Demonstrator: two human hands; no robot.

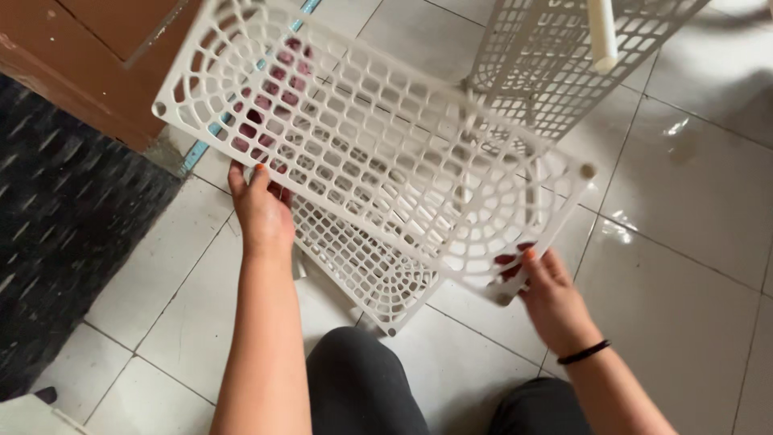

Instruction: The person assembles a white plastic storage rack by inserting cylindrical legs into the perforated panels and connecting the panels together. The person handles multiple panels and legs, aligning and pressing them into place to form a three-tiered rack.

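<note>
- Head view: the left hand (262,211) is gripping the near left edge of a white lattice shelf panel (362,145), which is being held tilted above the tiled floor (684,242).
- The right hand (547,290) is clasping the panel's near right corner.
- A second lattice panel (362,266) is lying under the held panel; a third (555,56), with a white tube (602,32), is standing beyond it.

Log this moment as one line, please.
left hand: grips panel's near-left edge | right hand: grips near-right corner | white lattice shelf panel: held tilted above floor | second panel: lies beneath on tiles
</note>
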